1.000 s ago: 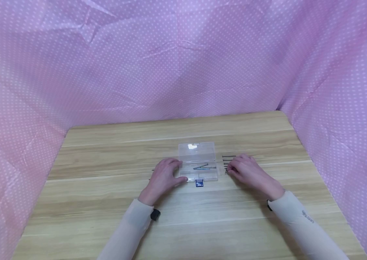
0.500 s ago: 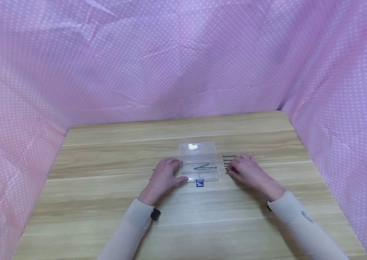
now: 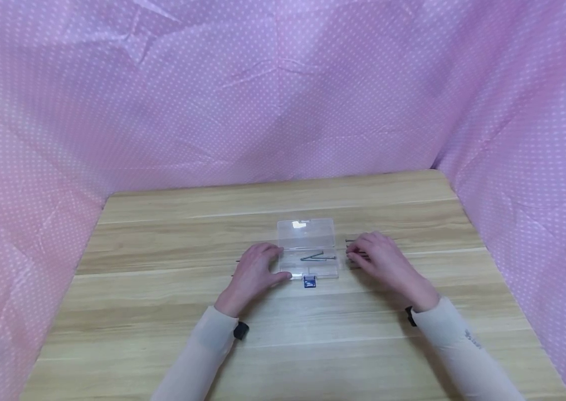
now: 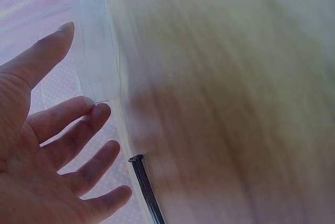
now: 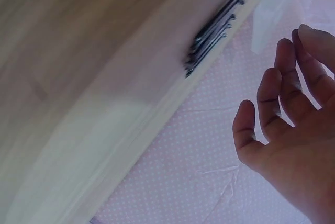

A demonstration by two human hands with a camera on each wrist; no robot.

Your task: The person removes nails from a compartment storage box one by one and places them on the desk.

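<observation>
A clear plastic box lies with its lid raised at the table's middle; its blue latch points toward the front. Inside are several long, thin metal pieces with flat heads, like screws or nails. My left hand rests at the box's left end, thumb by the front edge and fingertips near the back corner. Over a row of similar flat-headed pieces to the right hovers my right hand, fingers loosely bent and thumb tip close to the index finger. Nothing shows between its fingers.
Another dark flat-headed piece lies on the table beside my left fingers. The wooden table is enclosed at the back and sides by a pink polka-dot cloth.
My right hand has lifted slightly and shifted up over the row, covering more of it. My left hand keeps its place on the box, whose contents look unchanged.
</observation>
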